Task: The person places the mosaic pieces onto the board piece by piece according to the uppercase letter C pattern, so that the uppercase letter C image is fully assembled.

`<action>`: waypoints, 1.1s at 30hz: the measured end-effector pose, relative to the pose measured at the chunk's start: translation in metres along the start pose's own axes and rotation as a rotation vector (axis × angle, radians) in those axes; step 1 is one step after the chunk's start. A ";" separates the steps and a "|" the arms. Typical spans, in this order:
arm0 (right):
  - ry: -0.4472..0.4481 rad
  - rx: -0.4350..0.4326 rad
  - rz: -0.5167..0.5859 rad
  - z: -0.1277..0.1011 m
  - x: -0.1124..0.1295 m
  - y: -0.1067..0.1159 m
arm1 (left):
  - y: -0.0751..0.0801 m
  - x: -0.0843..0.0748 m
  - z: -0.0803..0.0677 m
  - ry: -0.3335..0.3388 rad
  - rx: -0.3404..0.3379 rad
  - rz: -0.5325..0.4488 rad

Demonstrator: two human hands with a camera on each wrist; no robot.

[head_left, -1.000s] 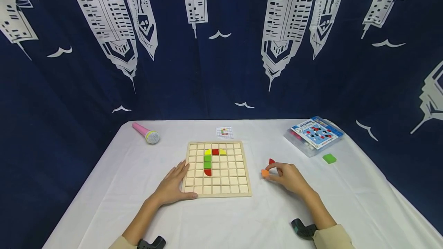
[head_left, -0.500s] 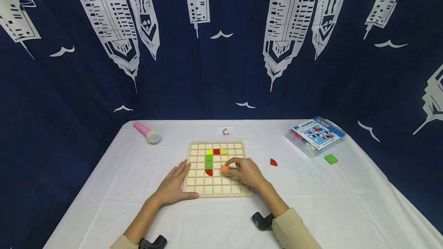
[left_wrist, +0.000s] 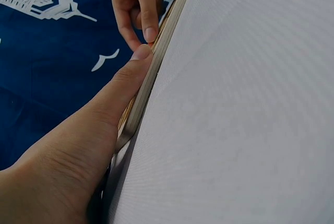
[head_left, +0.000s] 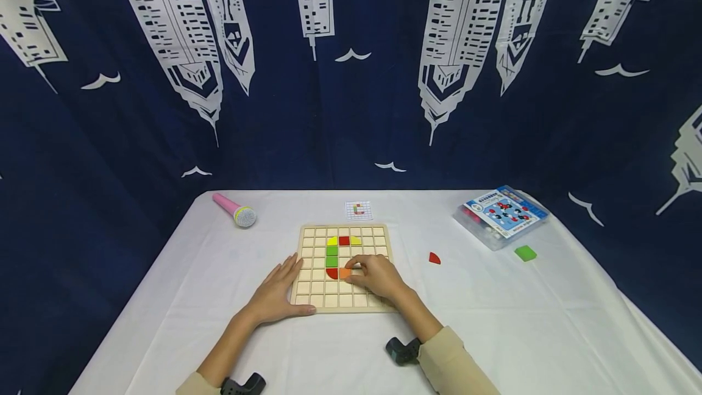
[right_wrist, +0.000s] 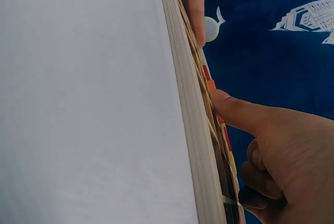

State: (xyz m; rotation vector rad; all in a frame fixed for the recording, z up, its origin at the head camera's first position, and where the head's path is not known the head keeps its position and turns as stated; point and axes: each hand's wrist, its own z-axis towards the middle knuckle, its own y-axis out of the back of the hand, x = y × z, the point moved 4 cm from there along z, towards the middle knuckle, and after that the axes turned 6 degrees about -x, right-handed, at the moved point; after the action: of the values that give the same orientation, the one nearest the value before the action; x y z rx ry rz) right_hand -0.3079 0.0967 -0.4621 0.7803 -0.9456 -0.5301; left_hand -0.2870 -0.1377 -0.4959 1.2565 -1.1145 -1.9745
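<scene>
My right hand (head_left: 377,276) pinches an orange square block (head_left: 343,273) between thumb and fingers, at a cell of the wooden grid board (head_left: 351,309). Directly left of that block lies a red quarter-round piece (head_left: 331,273). Above it run two green squares (head_left: 331,256), then a yellow piece (head_left: 332,241), a red square (head_left: 343,241) and another yellow piece (head_left: 355,241) along the upper row. My left hand (head_left: 276,297) rests spread at the board's left side, thumb along the near edge. In the right wrist view, the orange block (right_wrist: 211,85) shows at the thumb tip.
Right of the board lie a loose red quarter-round (head_left: 434,258) and a green piece (head_left: 526,253). Behind them sits a plastic box with a printed cover (head_left: 501,215). A small pattern card (head_left: 359,211) lies beyond the board, a pink toy microphone (head_left: 234,209) at back left.
My right hand has carried the orange block from the table on the right onto the board, then left and nearer, beside the red quarter-round. My left hand has stayed at the board.
</scene>
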 end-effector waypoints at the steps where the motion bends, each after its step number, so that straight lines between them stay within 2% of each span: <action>1: -0.003 -0.003 -0.003 0.000 0.000 0.000 | 0.000 0.000 0.000 0.000 0.000 0.002; 6: -0.001 -0.013 0.012 -0.002 -0.001 0.002 | -0.001 0.000 0.001 0.008 -0.004 -0.001; 11: -0.066 -0.032 0.058 -0.009 -0.013 0.016 | -0.003 0.000 0.001 0.014 0.007 -0.002; 23: -0.207 -0.250 -0.020 -0.048 -0.098 0.088 | -0.001 0.000 0.001 0.005 -0.001 -0.006; 28: -0.226 -0.239 -0.060 -0.057 -0.120 0.098 | 0.000 0.000 0.001 -0.003 -0.011 -0.003; 33: -0.239 -0.184 -0.085 -0.055 -0.126 0.100 | -0.001 0.000 0.001 -0.003 -0.013 -0.006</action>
State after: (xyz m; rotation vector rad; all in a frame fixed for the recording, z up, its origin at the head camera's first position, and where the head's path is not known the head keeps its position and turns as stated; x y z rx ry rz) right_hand -0.3154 0.2667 -0.4676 0.6005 -1.0698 -0.7861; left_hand -0.2878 -0.1370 -0.4965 1.2514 -1.0985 -1.9861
